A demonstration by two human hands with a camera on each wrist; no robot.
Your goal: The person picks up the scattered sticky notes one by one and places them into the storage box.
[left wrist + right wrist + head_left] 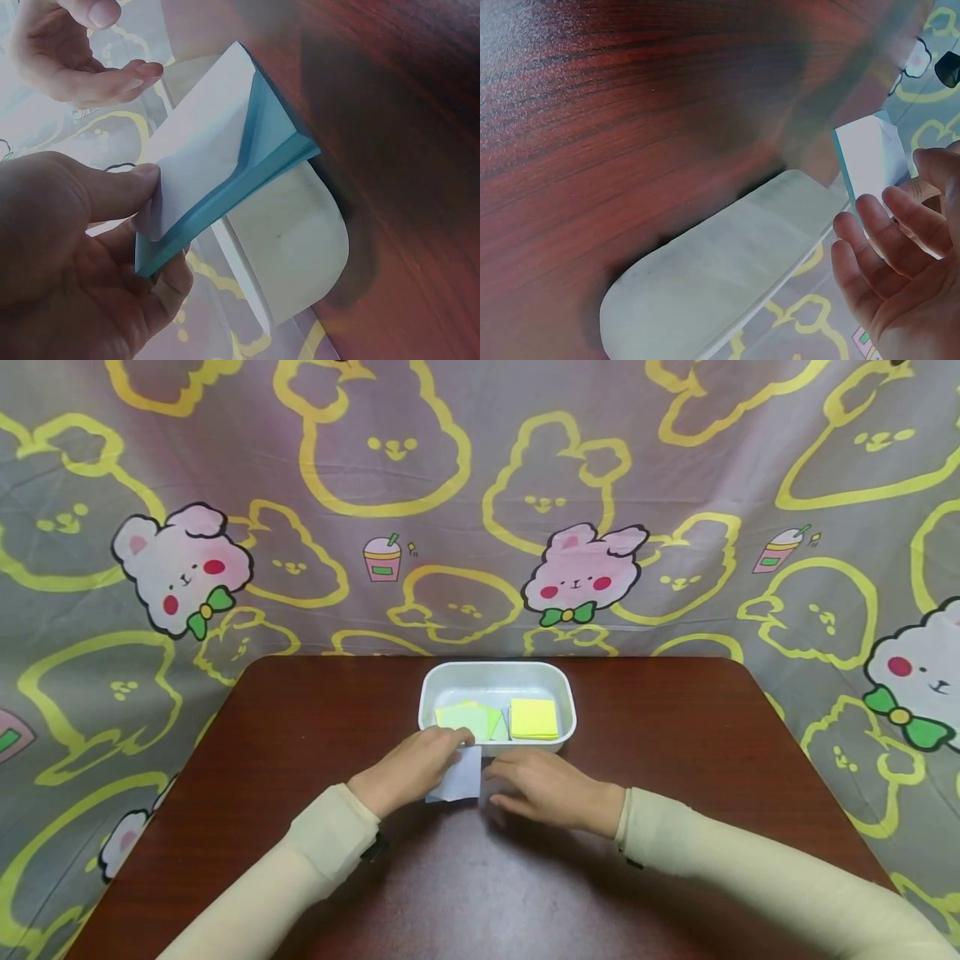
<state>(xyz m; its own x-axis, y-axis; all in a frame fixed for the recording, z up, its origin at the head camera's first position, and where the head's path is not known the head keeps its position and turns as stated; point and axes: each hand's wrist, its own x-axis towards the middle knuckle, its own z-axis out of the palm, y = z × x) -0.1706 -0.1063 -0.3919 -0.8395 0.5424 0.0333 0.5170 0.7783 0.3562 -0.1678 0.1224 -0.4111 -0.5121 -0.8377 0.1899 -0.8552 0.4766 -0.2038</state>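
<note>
My left hand (420, 767) pinches a pad of blue sticky notes (206, 146) between thumb and fingers, just in front of the tray. The pad's edges are blue and its facing side looks whitish, with a flap standing partly away from the stack, as the left wrist view shows. Just right of the pad, my right hand (551, 789) hovers with loosely bent fingers and holds nothing. The right wrist view has those fingers (881, 247) close to the pad (870, 157), overlapping its lower edge there.
Behind both hands stands a white tray (498, 672) on the dark brown table (322, 714). Inside lie pale green notes (463, 720) at the left and a stack of yellow sticky notes (533, 718) at the right. A patterned curtain (450, 543) hangs behind the table.
</note>
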